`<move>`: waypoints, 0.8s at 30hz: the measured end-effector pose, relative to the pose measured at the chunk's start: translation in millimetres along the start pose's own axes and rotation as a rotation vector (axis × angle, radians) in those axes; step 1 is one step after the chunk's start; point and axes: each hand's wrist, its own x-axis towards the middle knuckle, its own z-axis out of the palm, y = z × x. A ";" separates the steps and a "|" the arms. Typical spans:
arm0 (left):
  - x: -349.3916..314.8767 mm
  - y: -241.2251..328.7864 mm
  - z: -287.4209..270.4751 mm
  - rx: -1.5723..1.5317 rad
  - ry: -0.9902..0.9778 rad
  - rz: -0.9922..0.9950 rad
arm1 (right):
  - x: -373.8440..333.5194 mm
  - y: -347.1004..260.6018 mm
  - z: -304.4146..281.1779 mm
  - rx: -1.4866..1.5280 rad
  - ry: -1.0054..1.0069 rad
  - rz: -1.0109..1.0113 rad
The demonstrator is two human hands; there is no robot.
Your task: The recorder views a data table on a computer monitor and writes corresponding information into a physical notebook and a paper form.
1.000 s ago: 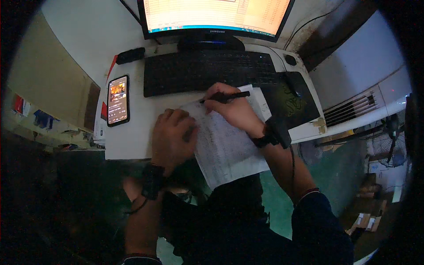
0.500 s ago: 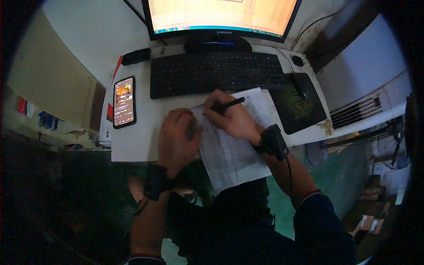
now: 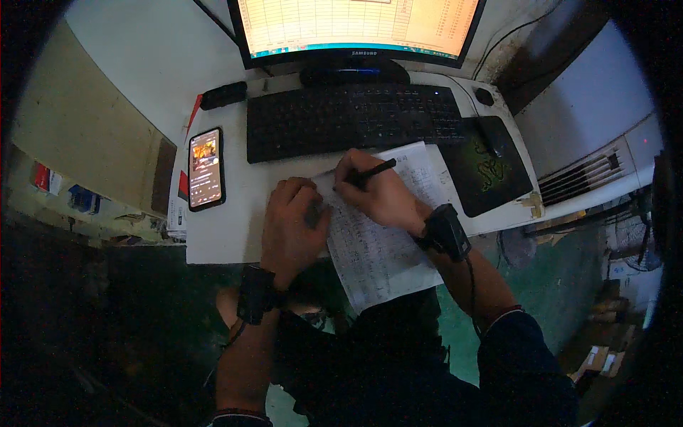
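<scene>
A sheet of paper (image 3: pixel 384 256) covered in small rows of writing lies slanted on the white desk, its lower part reaching past the front edge. My right hand (image 3: pixel 380 188) rests on its upper part and grips a black pen (image 3: pixel 376 171), the rear end pointing up to the right. The pen's tip is mostly hidden by my fingers. Along the paper's left edge lies my left hand (image 3: pixel 295 224), palm down, fingers slightly bent and thumb apart from them. A dark patch shows between thumb and forefinger; I cannot tell whether it is shadow.
Behind the paper sits a black keyboard (image 3: pixel 348 121), with a lit monitor (image 3: pixel 356 28) beyond it. A phone (image 3: pixel 206 171) with its screen on lies at the left, near a black case-like object (image 3: pixel 223 95). On the right are a mouse pad (image 3: pixel 484 178) and a dark mouse (image 3: pixel 489 144).
The whole view has shifted slightly, so the desk sits a little further right and lower. Both hands keep nearly the same pose, and the pen stays in my right hand.
</scene>
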 end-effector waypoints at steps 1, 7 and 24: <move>0.5 0.6 0.5 -0.002 -0.002 0.002 | -0.3 -0.3 -0.8 -0.001 0.003 0.001; 4.6 4.5 0.6 0.019 -0.032 -0.005 | -0.7 -0.7 -6.0 -0.041 -0.016 -0.001; 4.7 5.2 1.0 -0.009 0.002 0.042 | -2.5 2.7 -4.7 0.006 0.000 0.008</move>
